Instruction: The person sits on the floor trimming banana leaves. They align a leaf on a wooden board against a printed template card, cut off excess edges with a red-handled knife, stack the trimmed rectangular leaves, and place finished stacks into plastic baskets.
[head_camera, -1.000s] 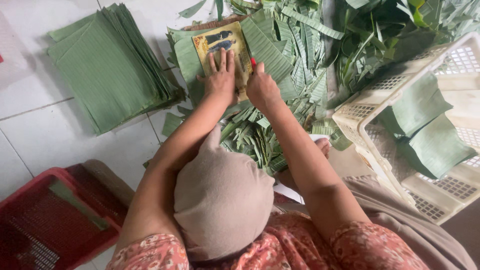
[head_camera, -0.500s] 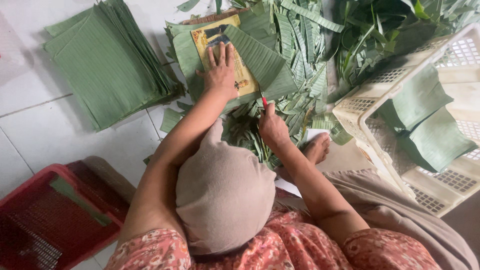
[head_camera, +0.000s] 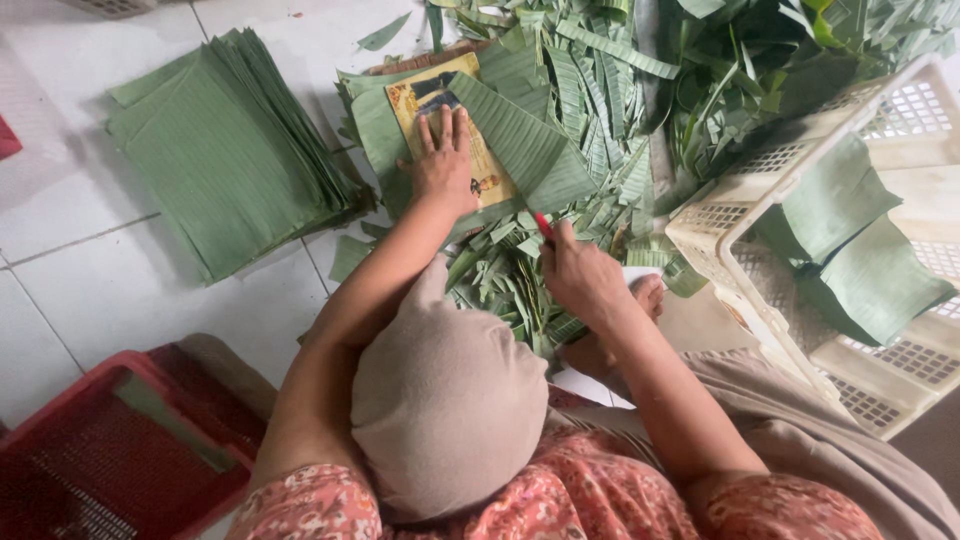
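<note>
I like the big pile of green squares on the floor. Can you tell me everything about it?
The pile of leaf sheets is a thick stack of flat green pieces cut to about the same squarish shape, with fine ribs running along them like banana leaf. The edges fan out a little, so you can see many layers. It lies on the white tile floor, beside the left hand. No hand touches it.

The left hand (head_camera: 445, 165) presses a yellow rectangular card (head_camera: 450, 120) onto stacked green banana leaves (head_camera: 530, 150); the right hand (head_camera: 580, 275) grips a red-handled knife (head_camera: 543, 224) just beside it.
</note>
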